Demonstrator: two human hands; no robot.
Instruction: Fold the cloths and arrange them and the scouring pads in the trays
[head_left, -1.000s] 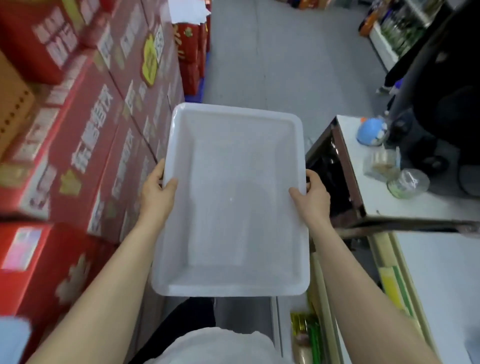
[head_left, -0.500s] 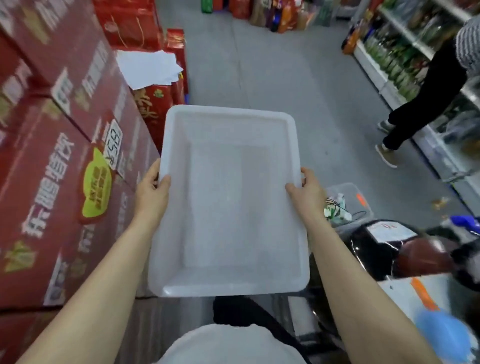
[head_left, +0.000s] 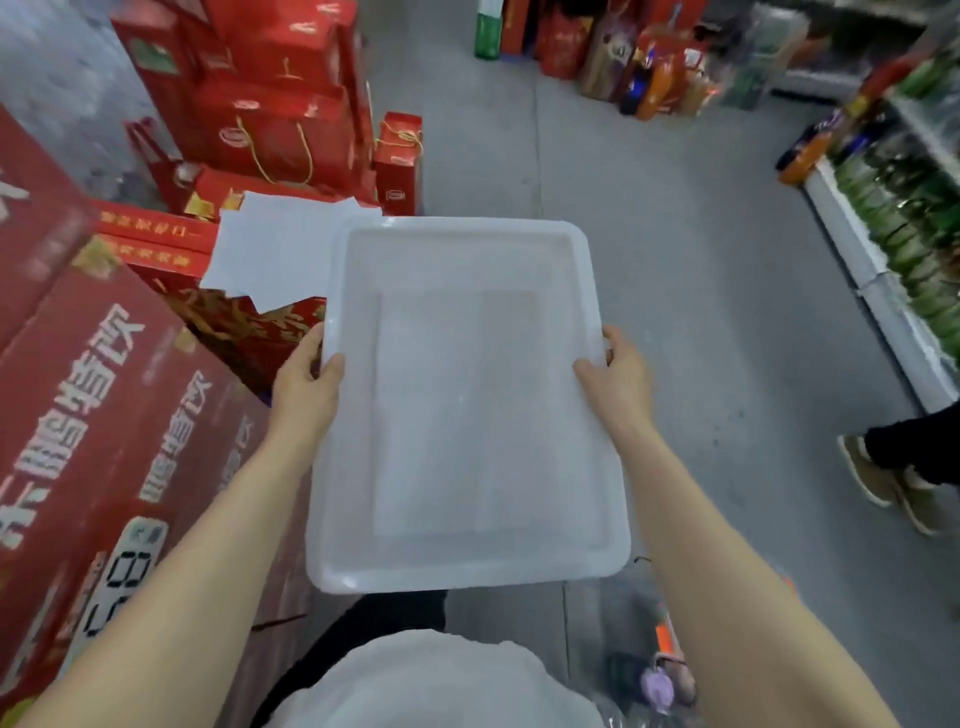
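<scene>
Holding a white plastic tray (head_left: 457, 579) out in front of the body, the person carries it above the grey floor (head_left: 675, 270) of a shop aisle, with its open side up and its long sides running away from the camera. The left hand (head_left: 306, 387) grips the left rim about halfway along; its thumb lies over the rim and its fingers (head_left: 313, 338) curl round the outer edge, their tips hidden beneath. The right hand (head_left: 621, 379) grips the right rim opposite in the same way, thumb on top and the other digits wrapped round the outside. Both bare forearms reach in from the bottom corners. To the left stand stacked red boxes (head_left: 93, 415) with large printed characters, and loose white paper sheets (head_left: 280, 249) lie on top of them, just beside the tray's far left corner. Along the right edge runs a shelf (head_left: 893, 218) of goods, blurred, and another person's brown shoes (head_left: 883, 483) stand on the floor near it.
</scene>
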